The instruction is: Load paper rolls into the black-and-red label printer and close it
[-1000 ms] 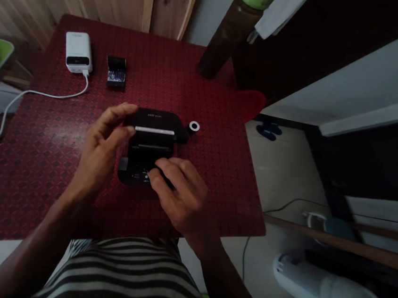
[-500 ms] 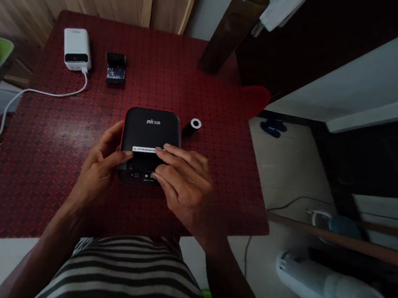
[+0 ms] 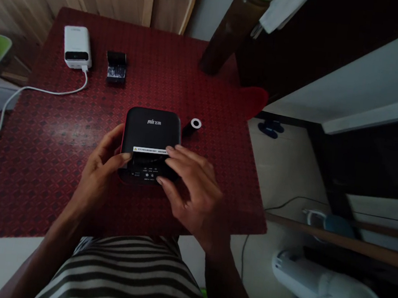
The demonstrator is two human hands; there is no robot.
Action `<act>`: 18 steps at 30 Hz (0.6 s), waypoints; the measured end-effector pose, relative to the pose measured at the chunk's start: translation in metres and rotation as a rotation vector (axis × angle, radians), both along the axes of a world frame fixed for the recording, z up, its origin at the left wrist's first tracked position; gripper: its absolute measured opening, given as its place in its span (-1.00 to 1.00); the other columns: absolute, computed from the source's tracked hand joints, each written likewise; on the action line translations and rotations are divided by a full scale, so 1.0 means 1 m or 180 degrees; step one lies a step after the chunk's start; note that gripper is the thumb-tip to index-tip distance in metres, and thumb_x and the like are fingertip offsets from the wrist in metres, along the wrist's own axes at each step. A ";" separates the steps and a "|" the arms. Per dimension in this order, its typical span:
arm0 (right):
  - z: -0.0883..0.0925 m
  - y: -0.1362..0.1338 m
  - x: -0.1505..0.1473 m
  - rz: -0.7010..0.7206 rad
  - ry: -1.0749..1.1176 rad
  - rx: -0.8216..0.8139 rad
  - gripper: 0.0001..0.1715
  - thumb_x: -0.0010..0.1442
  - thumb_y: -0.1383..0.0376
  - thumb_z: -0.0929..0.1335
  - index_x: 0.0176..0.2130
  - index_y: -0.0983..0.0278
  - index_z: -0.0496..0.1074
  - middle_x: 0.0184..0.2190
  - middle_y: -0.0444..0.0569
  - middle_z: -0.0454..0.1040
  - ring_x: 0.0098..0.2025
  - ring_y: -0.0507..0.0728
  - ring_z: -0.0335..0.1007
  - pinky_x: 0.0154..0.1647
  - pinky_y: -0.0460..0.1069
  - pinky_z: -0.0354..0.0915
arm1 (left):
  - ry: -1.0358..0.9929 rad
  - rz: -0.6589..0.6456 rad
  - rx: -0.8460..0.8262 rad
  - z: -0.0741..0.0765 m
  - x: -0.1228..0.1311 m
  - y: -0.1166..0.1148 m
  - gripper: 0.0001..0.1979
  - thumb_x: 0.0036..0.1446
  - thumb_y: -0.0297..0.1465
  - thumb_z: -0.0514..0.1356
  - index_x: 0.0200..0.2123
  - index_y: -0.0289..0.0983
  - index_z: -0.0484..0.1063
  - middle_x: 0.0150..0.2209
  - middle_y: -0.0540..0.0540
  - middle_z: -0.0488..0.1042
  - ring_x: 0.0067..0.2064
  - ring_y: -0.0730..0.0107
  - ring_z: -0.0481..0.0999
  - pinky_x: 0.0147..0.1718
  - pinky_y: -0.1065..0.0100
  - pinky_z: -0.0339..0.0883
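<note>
A small black box-shaped device [image 3: 153, 132], which looks like a mini printer, lies on the table with a white warning strip [image 3: 149, 150] across its top. Below the strip are a glossy dark section and small printed marks. My left hand [image 3: 102, 167] grips its left side, thumb on top and fingers along the edge. At the right front corner my right hand [image 3: 195, 182] has its fingers stretched and apart, fingertips resting on the device by the strip's right end and the thumb near the front. Just right of the device lies a small roll [image 3: 193, 125] with a white end.
A white power bank [image 3: 77, 46] with a white cable [image 3: 53, 92] sits at the table's back left, beside a black and silvery piece [image 3: 116, 68]. A tall brown bottle [image 3: 227, 33] with a green lid stands at the back right. The table [image 3: 224, 109] has a red patterned cover.
My right hand has shifted to the right and its fingers have spread, so more of the strip and the printed marks shows. The left hand keeps its hold.
</note>
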State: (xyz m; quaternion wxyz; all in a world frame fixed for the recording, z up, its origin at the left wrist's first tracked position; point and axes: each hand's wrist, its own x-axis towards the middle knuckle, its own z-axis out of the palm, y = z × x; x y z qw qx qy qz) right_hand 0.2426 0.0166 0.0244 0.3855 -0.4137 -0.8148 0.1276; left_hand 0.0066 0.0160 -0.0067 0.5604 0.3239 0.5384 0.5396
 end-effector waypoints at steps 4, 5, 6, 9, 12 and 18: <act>-0.022 -0.014 0.017 -0.0476 0.0399 -0.0236 -0.24 0.51 0.09 0.62 0.53 0.08 0.46 0.39 0.17 0.72 0.42 0.40 0.70 0.42 0.39 0.66 | 0.0094 0.0043 -0.0105 -0.003 -0.006 -0.014 -0.30 0.23 -0.11 0.60 0.42 0.05 0.67 0.49 -0.08 0.64 0.61 -0.28 0.50 0.63 -0.25 0.36; -0.030 -0.017 0.018 -0.0548 0.0413 -0.0353 -0.16 0.49 -0.01 0.63 0.55 0.08 0.42 0.40 0.20 0.71 0.42 0.42 0.71 0.39 0.39 0.68 | 0.0096 0.0037 -0.0114 -0.004 -0.006 -0.016 -0.32 0.25 -0.12 0.60 0.41 0.06 0.68 0.49 -0.07 0.64 0.61 -0.27 0.49 0.65 -0.26 0.33; -0.039 -0.021 0.018 -0.0593 0.0411 -0.0478 -0.08 0.46 -0.10 0.64 0.57 0.09 0.40 0.39 0.22 0.70 0.40 0.43 0.72 0.36 0.39 0.70 | 0.0092 0.0030 -0.0099 -0.005 -0.007 -0.017 -0.35 0.27 -0.13 0.59 0.41 0.07 0.68 0.48 -0.05 0.65 0.61 -0.26 0.49 0.66 -0.27 0.31; -0.063 -0.030 0.008 -0.0625 0.0438 -0.0758 -0.01 0.43 -0.17 0.64 0.56 0.11 0.37 0.35 0.23 0.72 0.34 0.43 0.76 0.30 0.36 0.74 | 0.0072 0.0057 0.0020 -0.010 -0.008 -0.016 -0.40 0.27 -0.19 0.57 0.37 0.09 0.72 0.45 -0.02 0.67 0.61 -0.26 0.50 0.67 -0.29 0.31; -0.078 -0.033 -0.006 -0.0743 0.0525 -0.0805 -0.19 0.54 -0.03 0.58 0.56 0.11 0.35 0.34 0.22 0.72 0.33 0.39 0.76 0.30 0.33 0.73 | 0.0047 0.0090 0.0106 -0.013 -0.008 -0.014 -0.43 0.27 -0.23 0.54 0.34 0.11 0.74 0.43 -0.01 0.69 0.61 -0.26 0.50 0.66 -0.29 0.33; -0.087 -0.032 -0.009 -0.0719 0.0632 -0.0701 -0.30 0.59 0.04 0.53 0.53 0.13 0.38 0.30 0.23 0.73 0.28 0.38 0.77 0.25 0.31 0.75 | 0.0051 0.0107 0.0049 -0.011 -0.003 -0.014 -0.43 0.29 -0.23 0.50 0.36 0.07 0.72 0.41 -0.02 0.70 0.56 -0.27 0.55 0.56 -0.28 0.48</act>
